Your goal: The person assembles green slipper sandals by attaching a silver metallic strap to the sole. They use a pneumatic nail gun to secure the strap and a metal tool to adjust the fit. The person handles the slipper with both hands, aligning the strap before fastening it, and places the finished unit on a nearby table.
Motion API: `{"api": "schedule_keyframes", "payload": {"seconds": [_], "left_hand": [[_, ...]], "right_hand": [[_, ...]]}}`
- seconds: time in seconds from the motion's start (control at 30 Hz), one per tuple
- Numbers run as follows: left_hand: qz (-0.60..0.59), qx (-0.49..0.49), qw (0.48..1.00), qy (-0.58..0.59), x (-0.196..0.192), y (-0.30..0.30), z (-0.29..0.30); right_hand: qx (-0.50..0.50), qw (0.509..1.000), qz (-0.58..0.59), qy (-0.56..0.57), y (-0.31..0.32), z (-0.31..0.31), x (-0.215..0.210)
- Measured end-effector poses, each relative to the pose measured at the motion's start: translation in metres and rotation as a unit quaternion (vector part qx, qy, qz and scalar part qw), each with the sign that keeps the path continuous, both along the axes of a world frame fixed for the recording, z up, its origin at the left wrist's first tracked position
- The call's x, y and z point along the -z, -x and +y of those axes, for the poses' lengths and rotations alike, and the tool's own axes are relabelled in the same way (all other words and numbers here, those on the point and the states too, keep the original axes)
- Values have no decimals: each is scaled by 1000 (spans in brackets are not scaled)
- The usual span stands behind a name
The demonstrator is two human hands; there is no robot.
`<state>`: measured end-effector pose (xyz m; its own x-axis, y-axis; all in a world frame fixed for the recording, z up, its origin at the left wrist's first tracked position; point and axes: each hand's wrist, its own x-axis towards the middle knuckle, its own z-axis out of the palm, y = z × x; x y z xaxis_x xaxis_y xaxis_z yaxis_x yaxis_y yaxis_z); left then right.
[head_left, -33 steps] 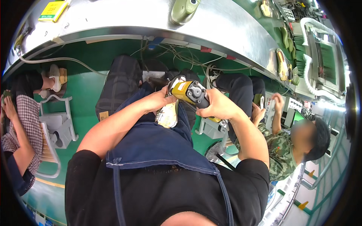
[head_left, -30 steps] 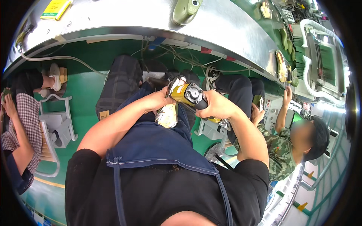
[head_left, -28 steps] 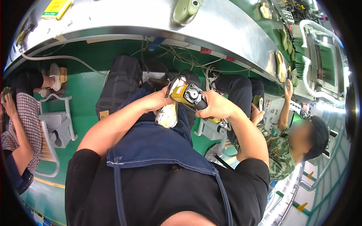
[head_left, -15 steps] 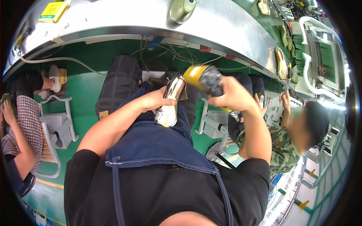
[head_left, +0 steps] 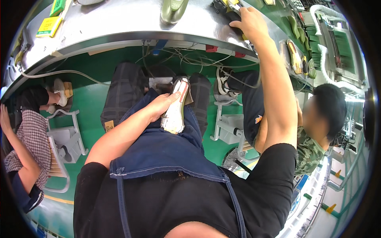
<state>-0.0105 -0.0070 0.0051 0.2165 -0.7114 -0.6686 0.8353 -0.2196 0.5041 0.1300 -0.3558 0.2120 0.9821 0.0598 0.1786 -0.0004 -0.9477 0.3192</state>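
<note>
One shoe-shaped piece [head_left: 174,116] is at the dial's centre, two small boxes [head_left: 49,27] at ten o'clock. Two co-workers [head_left: 310,154] appear, at nine and three.

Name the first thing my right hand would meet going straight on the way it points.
Likely the black-and-yellow tool on the steel bench; it lies just off the fingertips of your right hand, though any gap is hard to judge.

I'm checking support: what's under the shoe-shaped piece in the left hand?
The blue apron shows around the lower end of the shoe-shaped piece. Whatever lies directly beneath is covered by the piece and the left hand.
</note>
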Motion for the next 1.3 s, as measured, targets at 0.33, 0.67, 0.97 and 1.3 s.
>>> {"api": "schedule_keyframes", "payload": {"seconds": [0.33, 0.67, 0.97, 1.3], "left_hand": [[64, -122, 990, 3, -18, 23, -16], [-637, -77, 753, -146, -17, 11, -25], [-567, 81, 818, -41, -22, -13, -38], [-601, 99, 793, -35, -15, -13, -44]], "right_hand": [[184, 844, 133, -487, 118, 85, -46], [264, 604, 270, -702, 251, 112, 47], [270, 573, 264, -728, 256, 123, 86], [225, 616, 276, -702, 241, 121, 96]]}}
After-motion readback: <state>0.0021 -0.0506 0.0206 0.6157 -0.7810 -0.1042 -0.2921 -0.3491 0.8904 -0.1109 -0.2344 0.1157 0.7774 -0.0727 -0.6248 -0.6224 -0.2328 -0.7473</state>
